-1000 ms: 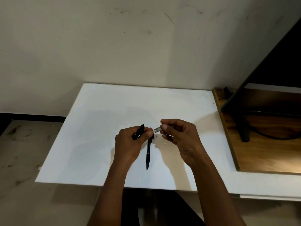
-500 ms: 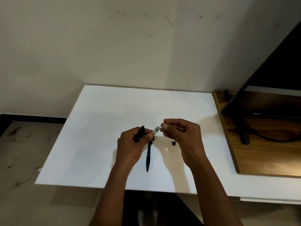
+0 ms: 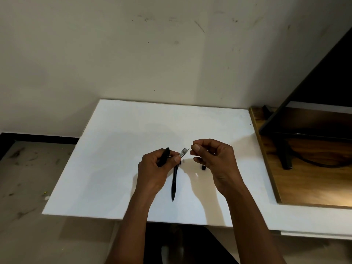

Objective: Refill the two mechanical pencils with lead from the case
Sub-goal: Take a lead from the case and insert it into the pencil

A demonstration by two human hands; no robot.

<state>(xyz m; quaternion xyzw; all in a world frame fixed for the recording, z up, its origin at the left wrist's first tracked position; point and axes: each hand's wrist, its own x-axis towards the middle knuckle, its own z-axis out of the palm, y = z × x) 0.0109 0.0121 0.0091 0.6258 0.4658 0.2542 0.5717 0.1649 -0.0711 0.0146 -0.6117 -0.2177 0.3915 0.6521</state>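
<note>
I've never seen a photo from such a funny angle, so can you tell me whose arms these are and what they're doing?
There is no machine here, just a person. A camera worn on their head looks down, so you see their own two arms. The left hand grips a black pencil and pinches a small lead case. The right hand pinches a thin lead at the case's end. On the white table lie a second pencil, a tiny black cap and a small white bit. A dark screen stands on the right.
</note>
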